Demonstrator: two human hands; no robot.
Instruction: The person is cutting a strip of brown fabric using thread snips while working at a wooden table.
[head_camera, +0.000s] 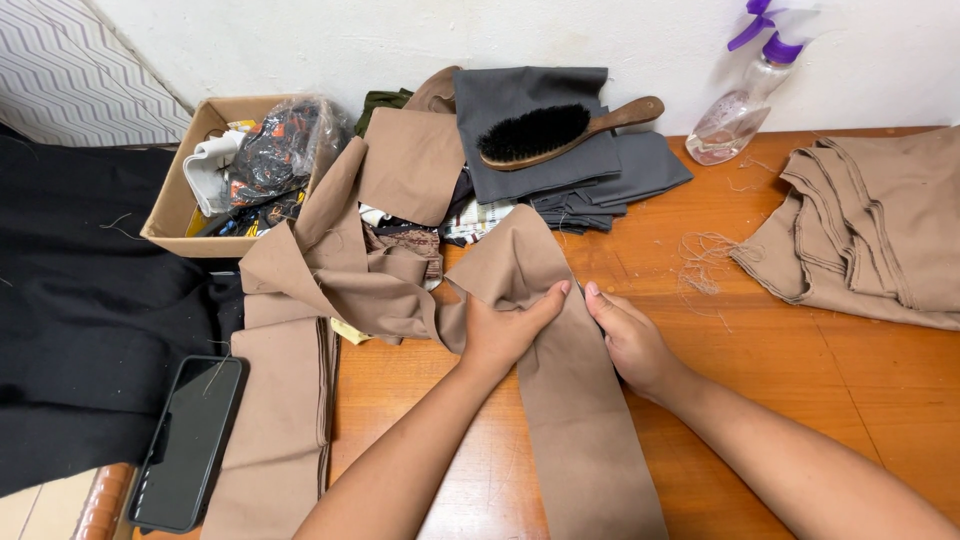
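Here, both hands, left hand (503, 330) and right hand (630, 340), flatten a long tan cloth strip (585, 430).

1 view only, from a camera worn on the head, looking steeply down and forward over a wooden table (800, 390). Both forearms enter from the bottom edge, so the lens sits just above and behind them, close to the work. The left hand (500, 330) and right hand (630, 340) fall near frame centre. The far side of the frame reaches a white wall (400, 40); a spray bottle (735, 110) stands against it at top right. The left edge takes in black cloth (80, 300) and a phone (185, 440). No 2nd view to overlap with.
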